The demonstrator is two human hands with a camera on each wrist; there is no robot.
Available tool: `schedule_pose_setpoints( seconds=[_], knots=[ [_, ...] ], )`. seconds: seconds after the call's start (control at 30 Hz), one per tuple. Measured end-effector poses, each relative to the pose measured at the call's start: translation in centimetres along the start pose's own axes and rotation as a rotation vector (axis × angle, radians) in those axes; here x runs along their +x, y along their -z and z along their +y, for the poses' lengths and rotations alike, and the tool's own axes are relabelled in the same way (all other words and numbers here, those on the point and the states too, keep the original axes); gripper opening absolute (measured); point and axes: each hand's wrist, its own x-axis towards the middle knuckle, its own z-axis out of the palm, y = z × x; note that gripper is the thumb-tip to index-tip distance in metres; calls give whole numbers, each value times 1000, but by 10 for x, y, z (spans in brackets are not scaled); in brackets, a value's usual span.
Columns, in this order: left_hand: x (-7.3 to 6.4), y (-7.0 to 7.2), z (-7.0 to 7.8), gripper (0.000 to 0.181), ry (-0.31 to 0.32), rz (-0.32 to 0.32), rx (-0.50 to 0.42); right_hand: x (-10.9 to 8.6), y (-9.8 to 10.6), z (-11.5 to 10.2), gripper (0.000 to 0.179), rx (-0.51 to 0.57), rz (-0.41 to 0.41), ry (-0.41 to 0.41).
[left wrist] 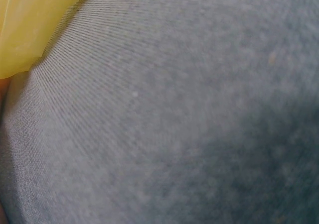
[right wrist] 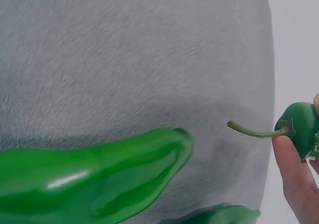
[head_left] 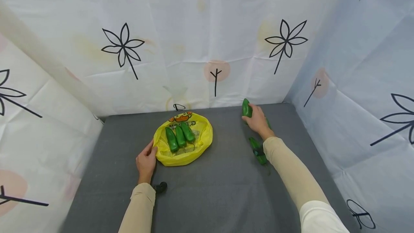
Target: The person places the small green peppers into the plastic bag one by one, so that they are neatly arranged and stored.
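My left hand holds the left rim of a yellow plastic bag, which lies spread open like a bowl. Three green peppers lie side by side inside it. In the left wrist view only a corner of the bag shows, with a sliver of finger. At the back right, my right hand grips a green pepper between thumb and fingers; its stem sticks out in the right wrist view. Another pepper lies on the cloth beneath that wrist.
A further pepper shows partly at the bottom of the right wrist view, mostly hidden by my right hand in the head view. Dark grey cloth covers the table. White printed sheets hang behind it and along both sides.
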Motion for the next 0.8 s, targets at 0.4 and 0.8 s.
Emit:
schedule_pose_setpoints(
  seconds=[0.4,0.8],
  knots=[
    [1,1,-2,41,8,-1,-1,-6,4,-16,75,231,-44,2],
    [0,1,-1,41,7,4,-13,-10,3,-31,72,267,-62,-16]
  ],
)
